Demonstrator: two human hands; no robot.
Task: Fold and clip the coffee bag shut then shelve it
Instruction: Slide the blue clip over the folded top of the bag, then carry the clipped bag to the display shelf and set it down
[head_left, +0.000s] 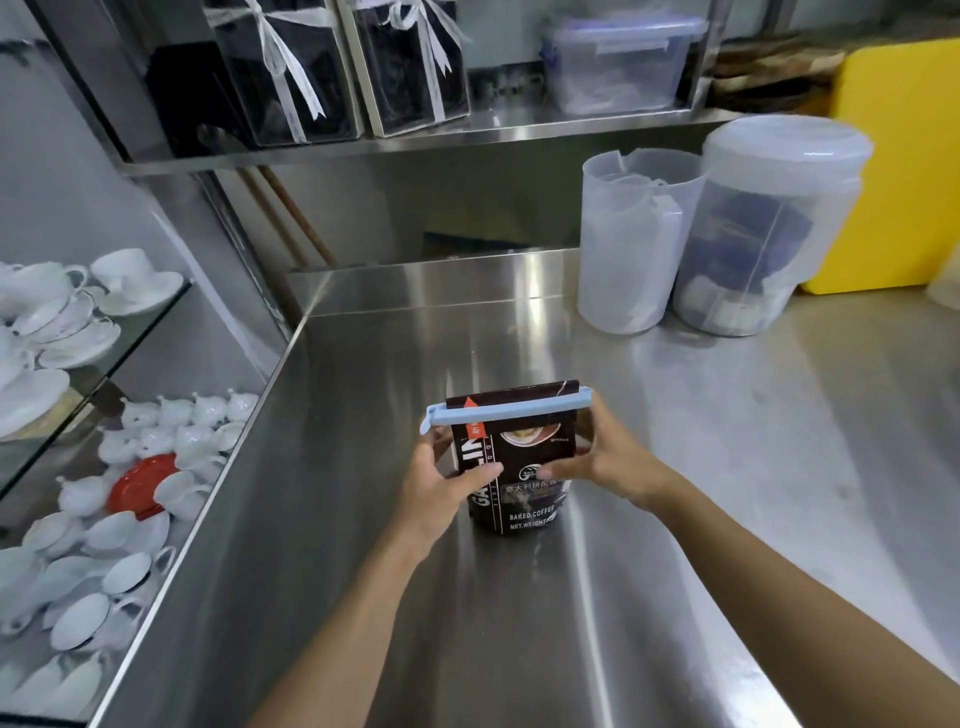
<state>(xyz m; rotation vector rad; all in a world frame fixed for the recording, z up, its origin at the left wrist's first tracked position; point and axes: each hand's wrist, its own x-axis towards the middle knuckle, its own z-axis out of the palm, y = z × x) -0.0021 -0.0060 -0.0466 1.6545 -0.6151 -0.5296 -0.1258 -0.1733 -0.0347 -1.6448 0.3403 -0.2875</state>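
Your left hand (441, 480) and right hand (602, 460) grip opposite sides of the upright dark coffee bag (517, 467) on the steel counter (727, 467). Its top is pinched under a pale-blue sealing clip (506, 410); two translucent containers (722, 228) stand at two o'clock.

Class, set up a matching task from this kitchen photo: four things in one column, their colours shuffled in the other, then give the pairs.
Things:
1. clip on the coffee bag
2. board leaning behind the jars
3. saucer among the teapots
4. cups on the glass shelf

Colours:
A. red
B. white
C. light blue
D. yellow

Pairs: 1-C, 2-D, 3-A, 4-B
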